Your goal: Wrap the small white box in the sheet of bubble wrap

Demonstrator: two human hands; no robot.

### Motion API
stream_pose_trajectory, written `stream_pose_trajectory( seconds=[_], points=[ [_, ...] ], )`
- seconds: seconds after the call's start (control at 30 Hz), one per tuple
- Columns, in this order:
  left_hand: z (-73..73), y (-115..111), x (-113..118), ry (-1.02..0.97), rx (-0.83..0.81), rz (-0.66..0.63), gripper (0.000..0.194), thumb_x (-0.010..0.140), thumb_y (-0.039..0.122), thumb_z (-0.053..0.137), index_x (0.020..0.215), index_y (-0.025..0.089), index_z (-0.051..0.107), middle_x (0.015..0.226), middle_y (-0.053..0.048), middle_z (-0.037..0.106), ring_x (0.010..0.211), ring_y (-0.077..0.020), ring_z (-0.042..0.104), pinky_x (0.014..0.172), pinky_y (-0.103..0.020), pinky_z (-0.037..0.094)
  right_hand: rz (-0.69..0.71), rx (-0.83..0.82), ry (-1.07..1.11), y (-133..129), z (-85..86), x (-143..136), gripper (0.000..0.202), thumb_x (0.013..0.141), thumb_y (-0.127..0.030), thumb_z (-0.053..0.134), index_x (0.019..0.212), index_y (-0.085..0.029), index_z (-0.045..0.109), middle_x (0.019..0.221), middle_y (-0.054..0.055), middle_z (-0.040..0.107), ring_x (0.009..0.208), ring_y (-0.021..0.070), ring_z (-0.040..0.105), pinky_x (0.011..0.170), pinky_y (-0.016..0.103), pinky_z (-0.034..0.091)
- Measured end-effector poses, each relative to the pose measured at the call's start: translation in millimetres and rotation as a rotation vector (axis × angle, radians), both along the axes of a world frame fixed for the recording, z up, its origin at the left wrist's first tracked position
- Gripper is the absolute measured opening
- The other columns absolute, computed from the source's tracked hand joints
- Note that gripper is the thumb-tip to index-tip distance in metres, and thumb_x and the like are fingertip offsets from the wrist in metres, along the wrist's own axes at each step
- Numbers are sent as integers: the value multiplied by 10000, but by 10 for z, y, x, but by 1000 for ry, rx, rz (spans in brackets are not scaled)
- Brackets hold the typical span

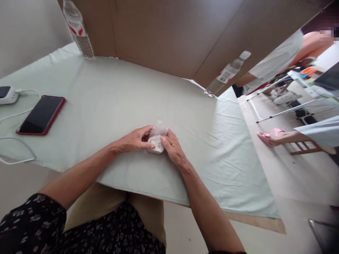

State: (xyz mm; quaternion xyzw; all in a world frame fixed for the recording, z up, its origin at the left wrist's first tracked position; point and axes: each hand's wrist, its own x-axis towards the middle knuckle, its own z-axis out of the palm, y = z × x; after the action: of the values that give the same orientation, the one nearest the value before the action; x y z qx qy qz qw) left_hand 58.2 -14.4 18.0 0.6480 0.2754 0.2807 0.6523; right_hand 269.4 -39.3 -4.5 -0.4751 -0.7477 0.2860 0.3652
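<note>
Between my two hands, near the front of the table, is a small whitish packet with a thin translucent wrapper standing up at its far side. My left hand grips its left side, thumb lying on top. From the right, my right hand holds it with the thumb pressed on the upper face and the fingers behind. What the packet contains cannot be made out. A dark gap shows between my left thumb and forefinger.
A pale green cloth covers the table. To the left lie a red-cased phone and a white device with a cable. Plastic bottles stand against a brown cardboard screen. Another person's feet are at the right.
</note>
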Motion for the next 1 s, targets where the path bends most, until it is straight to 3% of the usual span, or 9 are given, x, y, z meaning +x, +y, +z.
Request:
stream_pose_trajectory(
  seconds=[0.13,0.23,0.33,0.47,0.6,0.73,0.87,1.0],
  points=[
    [-14,14,8,-52,-27,-23,561,797,318,727,1301,171,527,1218,-106,636,1114,-237,605,920,-337,463,-11,-16,-7,-48,20,-52,464,1000,-557,336,942,-264,692,1016,59,641,1005,236,592,951,430,436],
    [-25,19,16,-52,-58,-18,554,792,313,730,1288,167,530,1180,-97,640,1079,-226,611,888,-320,463,-112,-32,85,-93,-13,-70,363,962,-557,442,1064,-263,630,1172,69,638,1108,246,583,1006,442,412],
    [-21,14,20,-31,-64,-4,529,779,291,727,1257,157,543,1116,-79,645,1011,-208,618,845,-306,460,-191,-48,156,-114,-35,-67,318,930,-546,519,1022,-264,634,1306,77,594,1242,267,533,1075,468,372],
    [-12,12,15,-29,-34,-10,541,791,284,714,1284,164,527,1161,-86,639,1058,-220,608,880,-323,456,-162,-68,206,-112,-12,-73,340,953,-522,480,889,-259,685,1255,63,618,1216,245,558,1086,440,385],
    [-27,23,19,-54,-35,-5,565,783,281,733,1287,162,507,1207,-108,630,1082,-227,610,896,-335,460,-233,-94,314,-117,22,-78,318,927,-526,515,962,-249,666,1282,79,608,1226,237,552,1052,420,423],
    [-80,21,33,-44,-95,131,616,695,294,809,1202,160,485,1160,-115,637,1041,-227,638,890,-360,486,-291,-108,362,-134,40,-61,258,884,-480,596,881,-223,613,1253,103,612,1095,216,604,947,380,481],
    [-116,-15,37,30,-115,265,538,665,339,831,1026,183,464,1022,-72,653,957,-211,660,846,-368,514,-291,-48,308,-137,47,-51,235,902,-428,575,799,-219,608,1173,103,643,1104,211,601,964,375,464],
    [-109,-46,41,55,-53,303,459,675,357,807,954,193,481,987,-44,640,937,-196,656,855,-370,526,-311,-18,281,-128,30,-47,236,911,-431,569,806,-226,620,1160,96,659,1129,223,604,982,395,462]
  ],
)
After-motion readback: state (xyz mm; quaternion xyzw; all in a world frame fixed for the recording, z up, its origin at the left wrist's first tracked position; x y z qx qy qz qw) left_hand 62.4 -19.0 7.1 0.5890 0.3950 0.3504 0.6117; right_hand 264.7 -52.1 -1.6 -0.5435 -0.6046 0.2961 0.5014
